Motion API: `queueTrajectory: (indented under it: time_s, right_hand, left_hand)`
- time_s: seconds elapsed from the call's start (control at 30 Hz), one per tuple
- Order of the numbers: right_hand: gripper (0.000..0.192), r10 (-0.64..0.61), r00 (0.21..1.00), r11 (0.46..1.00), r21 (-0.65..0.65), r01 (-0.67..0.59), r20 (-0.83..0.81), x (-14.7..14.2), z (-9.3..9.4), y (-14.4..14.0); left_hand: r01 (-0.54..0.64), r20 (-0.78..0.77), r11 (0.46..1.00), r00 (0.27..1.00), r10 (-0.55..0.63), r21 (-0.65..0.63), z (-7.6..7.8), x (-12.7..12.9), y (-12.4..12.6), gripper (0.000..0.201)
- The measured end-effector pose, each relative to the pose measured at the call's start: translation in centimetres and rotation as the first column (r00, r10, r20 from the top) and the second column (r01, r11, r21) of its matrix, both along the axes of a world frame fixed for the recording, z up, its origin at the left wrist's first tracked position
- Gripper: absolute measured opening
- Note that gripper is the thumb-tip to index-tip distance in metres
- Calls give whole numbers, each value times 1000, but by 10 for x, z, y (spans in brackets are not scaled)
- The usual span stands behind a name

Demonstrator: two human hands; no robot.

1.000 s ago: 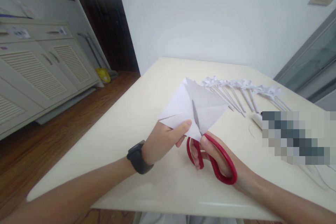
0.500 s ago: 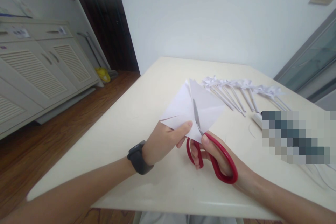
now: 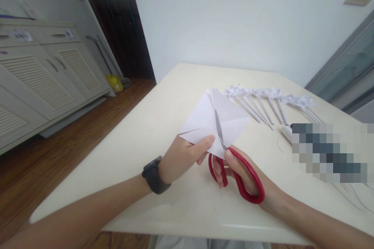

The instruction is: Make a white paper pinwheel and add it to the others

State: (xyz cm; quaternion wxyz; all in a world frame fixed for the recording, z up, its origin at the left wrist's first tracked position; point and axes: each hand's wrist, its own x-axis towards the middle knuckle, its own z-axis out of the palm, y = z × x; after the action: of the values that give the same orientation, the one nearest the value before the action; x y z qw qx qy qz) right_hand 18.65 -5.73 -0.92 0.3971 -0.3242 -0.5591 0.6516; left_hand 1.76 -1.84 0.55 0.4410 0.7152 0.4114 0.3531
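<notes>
- Scissors with red plastic loop handles (image 3: 238, 177) sit in the right hand (image 3: 233, 171), thumb through one loop and fingers curled through the other, gripping them with the steel blades pointing away from the body.
- Folded white paper sheet (image 3: 217, 122) is held just above the cream worktop (image 3: 163, 124); the left hand (image 3: 182, 155) pinches its near edge, thumb on top, closed on the paper.
- Blades stand in a slit running up from the sheet's near corner toward its middle, so the step in hand looks to be a cut along a crease; how far the lower blade reaches under the paper cannot be made out.
- Next move, as a judgement, calls for keeping the sheet taut with the left hand and the thumb clear of the blade line while the cut follows the crease.
- Row of white paper pieces on thin white sticks (image 3: 263, 103) lies on the worktop beyond, well apart from both hands.
- Black wristwatch (image 3: 153, 175) sits on the left wrist.
</notes>
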Motion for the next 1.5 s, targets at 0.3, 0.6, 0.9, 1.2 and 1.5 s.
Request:
queueTrajectory:
  time_s: [0.3, 0.6, 0.9, 1.2, 1.5]
  right_hand:
    - [27, 1, 1000, 1000, -8, -1, 6, 0, 2, 1]
    - [26, -2, 1000, 1000, -21, 2, -6, -1, 2, 1]
    - [28, -3, 1000, 1000, 0, 3, 24, 0, 3, 1]
    - [35, -10, 1000, 1000, -16, 10, -12, -1, 4, 0]
    - [44, 76, 997, 975, -211, -74, 3, 8, -9, 0]
  left_hand:
    - [4, -26, 1000, 1000, -4, 0, 0, 0, 1, 47]
    - [-4, -23, 1000, 1000, 4, -5, -2, 0, 1, 46]
    - [-1, -6, 1000, 1000, 1, -8, -4, 0, 1, 44]
    - [-4, -1, 1000, 1000, 4, -21, -3, 0, 0, 45]
    - [-169, 523, 980, 829, 199, -107, 12, 0, 12, 23]
